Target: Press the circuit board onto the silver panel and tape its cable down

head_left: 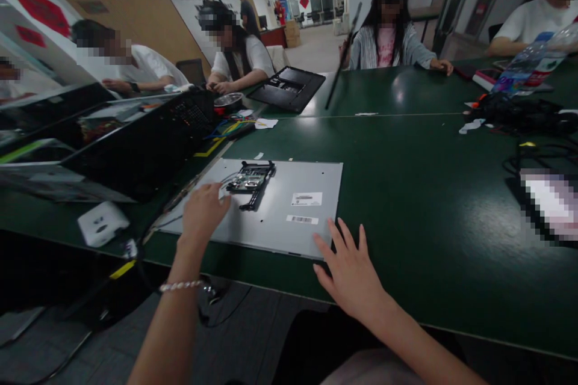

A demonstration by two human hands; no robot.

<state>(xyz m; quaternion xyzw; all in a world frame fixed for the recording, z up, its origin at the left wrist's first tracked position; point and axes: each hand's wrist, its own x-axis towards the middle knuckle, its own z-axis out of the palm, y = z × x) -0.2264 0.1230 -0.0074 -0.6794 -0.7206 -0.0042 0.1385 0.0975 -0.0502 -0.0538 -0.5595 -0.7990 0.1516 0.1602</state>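
A flat silver display panel (280, 237) lies back side up near the front edge of the table, with two white barcode labels (307, 199) on it. On the panel rests a small circuit board (250, 177) in a black plastic frame, and thin grey cables (231, 179) run from its left side. My left hand (203, 210) is at the panel's left part beside the board, its fingers curled where the cables pass; what lies inside them is hidden. My right hand (350, 264) is open, fingers spread, with fingertips at the panel's lower right corner.
An open black computer case (149, 144) stands on the left, with a white box-like device (103, 224) before it. Across the green table (406, 192), a person holds a thin black panel (343, 57) upright near a black cover (289, 89). Cables and a bottle (526, 66) are at right.
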